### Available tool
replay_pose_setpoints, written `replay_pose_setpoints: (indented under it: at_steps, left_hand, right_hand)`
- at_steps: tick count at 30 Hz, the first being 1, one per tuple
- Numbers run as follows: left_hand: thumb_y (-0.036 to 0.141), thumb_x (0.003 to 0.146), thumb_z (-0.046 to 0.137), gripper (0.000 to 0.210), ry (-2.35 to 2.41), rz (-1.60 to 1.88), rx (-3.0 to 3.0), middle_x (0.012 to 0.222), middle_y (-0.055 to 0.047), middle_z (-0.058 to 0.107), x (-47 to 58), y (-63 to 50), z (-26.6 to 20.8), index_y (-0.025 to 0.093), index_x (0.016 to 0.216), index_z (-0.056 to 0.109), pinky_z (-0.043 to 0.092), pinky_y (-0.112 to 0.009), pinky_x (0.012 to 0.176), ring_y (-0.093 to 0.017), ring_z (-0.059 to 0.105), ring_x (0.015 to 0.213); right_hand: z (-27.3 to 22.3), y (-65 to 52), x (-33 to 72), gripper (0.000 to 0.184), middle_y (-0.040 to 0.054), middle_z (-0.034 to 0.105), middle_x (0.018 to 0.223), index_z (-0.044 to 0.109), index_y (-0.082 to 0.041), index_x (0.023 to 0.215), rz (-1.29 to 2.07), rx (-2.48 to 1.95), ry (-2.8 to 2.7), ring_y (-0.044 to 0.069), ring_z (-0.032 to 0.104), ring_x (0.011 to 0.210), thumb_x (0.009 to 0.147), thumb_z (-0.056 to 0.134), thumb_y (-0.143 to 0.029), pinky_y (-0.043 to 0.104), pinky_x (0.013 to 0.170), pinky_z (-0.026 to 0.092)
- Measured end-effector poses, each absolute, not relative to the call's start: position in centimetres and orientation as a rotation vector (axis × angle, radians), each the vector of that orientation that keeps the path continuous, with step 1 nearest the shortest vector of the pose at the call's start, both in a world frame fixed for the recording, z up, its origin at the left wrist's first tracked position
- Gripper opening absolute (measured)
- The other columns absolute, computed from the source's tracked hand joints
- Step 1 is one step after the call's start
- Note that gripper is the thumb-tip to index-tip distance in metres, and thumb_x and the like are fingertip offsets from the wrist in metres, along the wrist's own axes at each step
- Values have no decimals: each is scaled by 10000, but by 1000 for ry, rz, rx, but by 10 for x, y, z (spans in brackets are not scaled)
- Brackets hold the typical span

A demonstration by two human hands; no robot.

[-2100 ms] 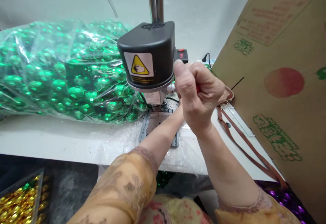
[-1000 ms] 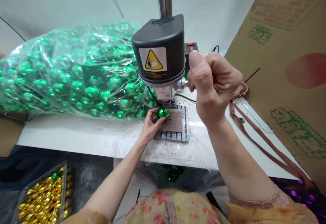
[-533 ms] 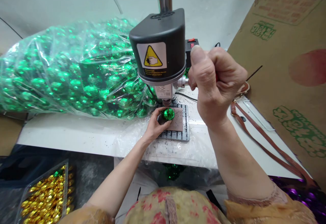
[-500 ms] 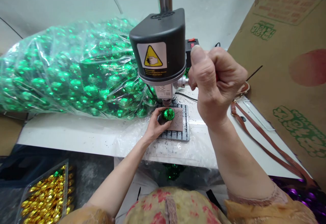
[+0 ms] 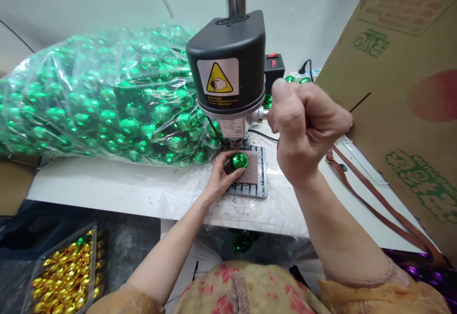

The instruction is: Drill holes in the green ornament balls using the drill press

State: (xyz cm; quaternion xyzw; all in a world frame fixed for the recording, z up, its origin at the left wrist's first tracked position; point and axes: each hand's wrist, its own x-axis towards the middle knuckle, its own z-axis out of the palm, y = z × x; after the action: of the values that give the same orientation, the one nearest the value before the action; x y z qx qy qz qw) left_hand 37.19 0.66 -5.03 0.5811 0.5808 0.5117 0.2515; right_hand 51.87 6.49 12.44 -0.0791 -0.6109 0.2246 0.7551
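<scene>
My left hand [image 5: 223, 177] holds a shiny green faceted ball [image 5: 239, 161] between thumb and fingers. The ball rests on a brownish square board [image 5: 252, 175], which lies on the slotted grey base plate [image 5: 262, 189] of a small bench drill press [image 5: 228, 61]. Straight above the ball is the drill chuck [image 5: 236, 143]; whether the bit is in the ball I cannot tell. To the right of the drill's black head, my right hand [image 5: 303, 128] is closed in a fist round the feed handle, which it mostly hides. A short metal shaft [image 5: 262, 115] joins the drill to that hand.
A large clear bag [image 5: 100, 104] of green balls fills the table's left. Right are a brown strap [image 5: 371, 199] and a big cardboard box [image 5: 410, 114]. Behind stand a switch box [image 5: 274, 68] and power strip. Below left, a clear bin [image 5: 93, 261] holds gold balls. Dark shavings dot the table.
My right hand has come down a little with the handle, and the chuck sits closer to the ball. My left hand keeps the ball in place. The view has shifted slightly.
</scene>
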Motion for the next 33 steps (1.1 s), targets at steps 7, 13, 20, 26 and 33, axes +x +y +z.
replay_pose_setpoints:
  at_steps: [7, 13, 20, 26, 33]
  left_hand:
    - [421, 797, 766, 469, 1619, 1388, 1641, 1154, -64, 646, 371, 6, -51, 242, 1197, 599, 444, -370, 971, -238, 588, 1111]
    - [445, 802, 756, 468, 1625, 1390, 1663, 1163, -70, 643, 371, 6, -52, 252, 1200, 603, 446, -394, 987, -248, 583, 1121]
    - [464, 804, 754, 480, 1602, 1429, 1662, 1185, -67, 634, 373, 5, -51, 245, 1202, 598, 446, -382, 980, -244, 578, 1132]
    - [442, 800, 763, 480, 1608, 1422, 1665, 1196, -70, 640, 372, 5, -51, 243, 1205, 599, 445, -390, 991, -247, 585, 1142]
    - [446, 796, 762, 472, 1610, 1434, 1651, 1222, -72, 637, 373, 6, -54, 252, 1197, 603, 435, -409, 1021, -258, 577, 1169]
  right_hand:
    - [107, 61, 517, 450, -50, 249, 516, 218, -159, 557, 339, -67, -1319, 24, 282, 473, 859, 544, -88, 247, 475, 237]
    - [98, 63, 519, 399, -50, 303, 521, 258, -170, 569, 352, 8, -1350, 34, 349, 481, 835, 531, -53, 238, 446, 270]
    - [87, 63, 521, 403, -55, 291, 543, 231, -172, 598, 304, 32, -1381, 30, 335, 479, 766, 554, 1, 227, 435, 285]
    - [83, 65, 521, 400, -53, 280, 526, 225, -176, 592, 258, 52, -1384, 31, 330, 470, 767, 540, -2, 223, 427, 271]
    - [78, 67, 521, 368, -53, 313, 531, 239, -179, 589, 212, 70, -1375, 34, 318, 453, 750, 525, -13, 227, 416, 296]
